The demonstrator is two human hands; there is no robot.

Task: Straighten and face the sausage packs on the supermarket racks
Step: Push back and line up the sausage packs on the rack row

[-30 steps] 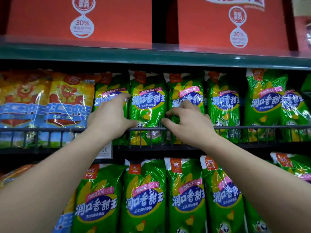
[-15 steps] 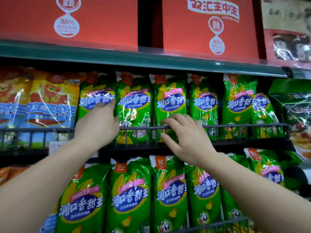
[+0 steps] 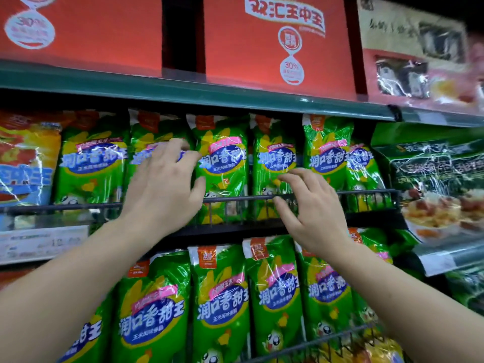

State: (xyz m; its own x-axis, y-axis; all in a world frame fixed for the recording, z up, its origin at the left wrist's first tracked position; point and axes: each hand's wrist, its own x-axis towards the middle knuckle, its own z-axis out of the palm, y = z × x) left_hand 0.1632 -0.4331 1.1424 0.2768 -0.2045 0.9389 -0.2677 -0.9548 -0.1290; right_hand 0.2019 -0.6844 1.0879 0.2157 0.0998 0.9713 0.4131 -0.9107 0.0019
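Shelving fills the view: a green shelf edge (image 3: 183,91) carries red cartons (image 3: 275,48), and under it the green sausage packs (image 3: 327,155) stand upright in an upper row behind a black wire rail (image 3: 235,198). A lower row (image 3: 222,305) of the same packs sits beneath. Orange packs (image 3: 26,158) sit to the left of the upper row and dark green bags (image 3: 434,174) to the right.

The packs look like glossy film bags, so I judge them light, soft-skinned and slippery, with the sausages inside likely lending some stiffness lengthwise (the top seal would just crumple if tugged). The best hold is probably the two long side edges above the rail, or a flat palm on the face to push a pack square.

The left hand (image 3: 162,187) reaches up and lies over the second pack (image 3: 154,129) in the upper row. Its fingers (image 3: 167,158) are spread and nearly straight on the pack's face, and its thumb (image 3: 199,183) points toward the third pack (image 3: 225,158); it grips nothing. The right hand (image 3: 314,208) hovers in front of the fourth pack (image 3: 272,155), with fingers (image 3: 301,179) loosely bent and apart and the thumb at the rail. Whether it touches rail or pack I cannot tell, and it holds nothing.
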